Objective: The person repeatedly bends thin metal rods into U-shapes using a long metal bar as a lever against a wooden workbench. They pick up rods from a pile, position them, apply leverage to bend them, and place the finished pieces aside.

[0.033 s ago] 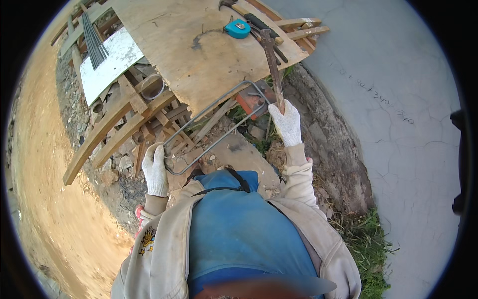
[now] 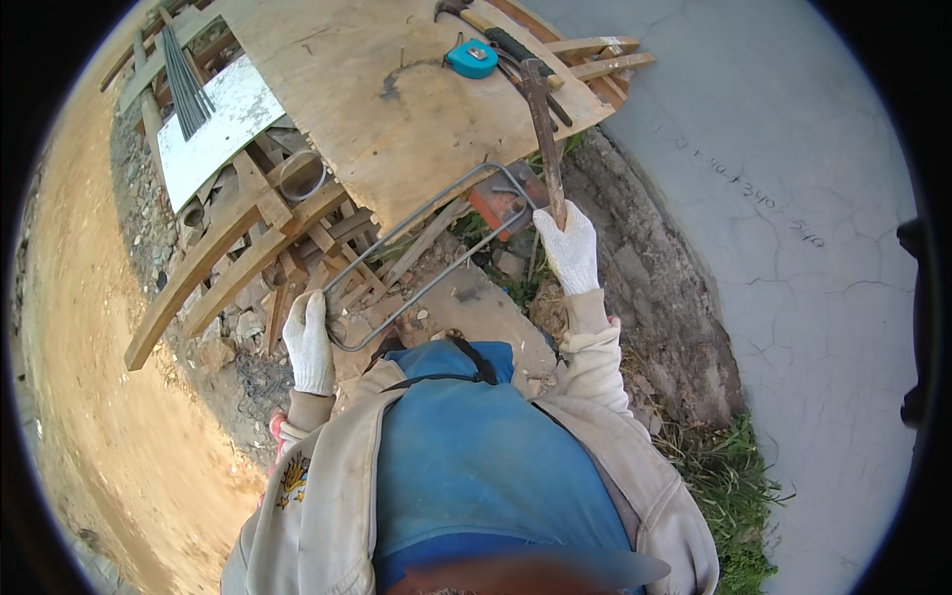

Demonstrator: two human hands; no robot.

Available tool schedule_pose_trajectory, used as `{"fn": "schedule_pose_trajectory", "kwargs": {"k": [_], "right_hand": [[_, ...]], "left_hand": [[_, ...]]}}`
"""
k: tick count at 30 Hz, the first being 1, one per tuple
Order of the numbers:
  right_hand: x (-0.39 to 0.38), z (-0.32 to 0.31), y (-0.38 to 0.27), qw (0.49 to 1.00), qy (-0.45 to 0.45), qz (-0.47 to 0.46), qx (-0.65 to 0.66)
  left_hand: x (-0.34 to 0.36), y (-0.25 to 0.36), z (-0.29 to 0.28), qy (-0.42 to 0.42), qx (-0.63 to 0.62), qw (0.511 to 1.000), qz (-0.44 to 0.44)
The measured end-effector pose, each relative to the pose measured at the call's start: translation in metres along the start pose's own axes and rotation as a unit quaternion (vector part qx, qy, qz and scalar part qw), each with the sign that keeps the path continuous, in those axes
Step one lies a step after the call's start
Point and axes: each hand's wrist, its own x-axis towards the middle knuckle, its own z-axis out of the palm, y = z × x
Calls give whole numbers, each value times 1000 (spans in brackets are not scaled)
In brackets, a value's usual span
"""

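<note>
My left hand (image 2: 309,347), in a white knitted glove, is closed on the near left end of a thin steel rod bent into a long rectangular loop (image 2: 426,289). The loop slants up to the right, and its far end lies over a reddish-orange block (image 2: 493,206) beside the board's edge. My right hand (image 2: 569,248), gloved likewise, grips the lower end of a rusty steel bar (image 2: 544,129) with a bent tip. That bar points away from me, across the corner of a plywood board (image 2: 367,149). The loop's far corner is close to my right fingers; whether they touch it I cannot tell.
On the board lie a teal tape measure (image 2: 472,59), a black-handled hammer (image 2: 511,45) and another dark-handled tool. Thin steel rods (image 2: 186,84) rest on a white sheet (image 2: 223,124) at left, above wooden beams (image 2: 213,248). A grey cracked wall (image 2: 793,297) rises at right.
</note>
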Motion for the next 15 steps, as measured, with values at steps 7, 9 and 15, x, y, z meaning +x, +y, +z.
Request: {"fn": "schedule_pose_trajectory", "kwargs": {"k": [7,9,15], "right_hand": [[-12,11,0,994,12,77,72],[-13,12,1,995,22,59,73],[-14,12,2,993,14,72,98]], "left_hand": [[24,0,5,-18,-114,993,-33],[27,4,7,-16,-138,987,-78],[27,12,17,33,-199,971,-130]]}}
